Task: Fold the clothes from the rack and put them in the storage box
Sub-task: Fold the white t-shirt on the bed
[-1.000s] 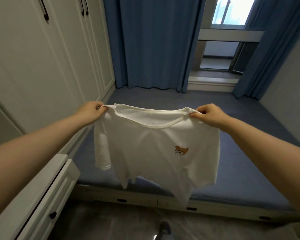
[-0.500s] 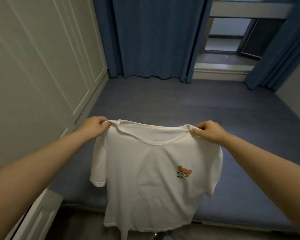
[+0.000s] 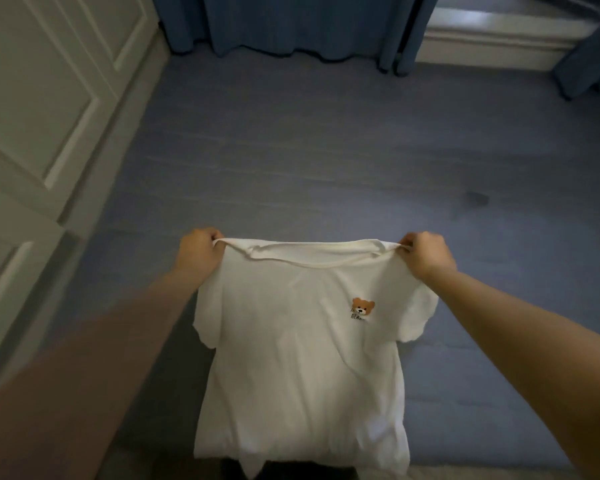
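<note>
A white T-shirt (image 3: 302, 368) with a small brown bear print on the chest hangs spread out in front of me, print side towards me. My left hand (image 3: 198, 252) grips its left shoulder by the collar. My right hand (image 3: 426, 252) grips the right shoulder. The collar is stretched taut between the two hands. The shirt hangs over the near part of a blue-grey mattress platform (image 3: 309, 150); its hem reaches down past the platform's front edge. No rack or storage box is in view.
White wardrobe doors (image 3: 42, 109) run along the left side of the platform. Dark blue curtains (image 3: 291, 22) hang at the far end, with a white window sill (image 3: 492, 39) at the far right. A strip of floor shows at the bottom.
My view has tilted down and closer to the platform. Both hands have lowered the shirt over the mattress, still holding its shoulders, and the shirt now hangs flatter.
</note>
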A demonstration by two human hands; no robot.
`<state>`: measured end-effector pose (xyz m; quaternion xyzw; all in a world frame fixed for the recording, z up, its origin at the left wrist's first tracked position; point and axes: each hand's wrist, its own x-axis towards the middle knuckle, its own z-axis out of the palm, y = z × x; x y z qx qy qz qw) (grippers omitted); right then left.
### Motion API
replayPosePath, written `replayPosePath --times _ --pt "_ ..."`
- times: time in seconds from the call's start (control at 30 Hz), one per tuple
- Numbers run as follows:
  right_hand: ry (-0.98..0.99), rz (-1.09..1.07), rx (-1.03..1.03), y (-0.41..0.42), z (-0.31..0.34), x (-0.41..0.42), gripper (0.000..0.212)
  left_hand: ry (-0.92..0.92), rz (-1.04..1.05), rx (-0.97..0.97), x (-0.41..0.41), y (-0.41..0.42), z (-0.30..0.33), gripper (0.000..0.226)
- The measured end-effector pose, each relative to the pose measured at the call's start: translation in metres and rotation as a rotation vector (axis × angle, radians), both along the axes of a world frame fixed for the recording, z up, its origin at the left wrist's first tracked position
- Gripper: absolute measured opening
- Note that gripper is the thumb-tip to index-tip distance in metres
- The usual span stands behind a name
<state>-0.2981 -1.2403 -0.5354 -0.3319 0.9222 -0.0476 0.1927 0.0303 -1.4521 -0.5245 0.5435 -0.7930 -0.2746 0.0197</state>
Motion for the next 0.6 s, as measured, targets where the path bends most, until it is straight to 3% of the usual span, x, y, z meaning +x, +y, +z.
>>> replayPosePath --times 0.13,0.27,0.43,0.6 --pt "0.144 -0.062 -0.03 -0.032 -0.052 -0.014 0.021 0.011 -0.003 -0.04 -0.031 -0.038 -0.058 0.018" --pt "0.07 -0.322 -0.047 -0.061 -0.116 -0.02 0.021 -0.04 0.107 -0.053 -0.057 -0.062 -0.121 0.017" --pt "-0.135 -0.532 -0.217 -0.09 -0.197 -0.021 0.028 0.251 0.353 0.251 -0.092 -0.071 -0.194 0.022" --pt "-0.121 -0.534 -0.201 -0.105 -0.246 -0.032 0.03 0.358 0.418 0.282 -0.101 -0.104 -0.274 0.013"
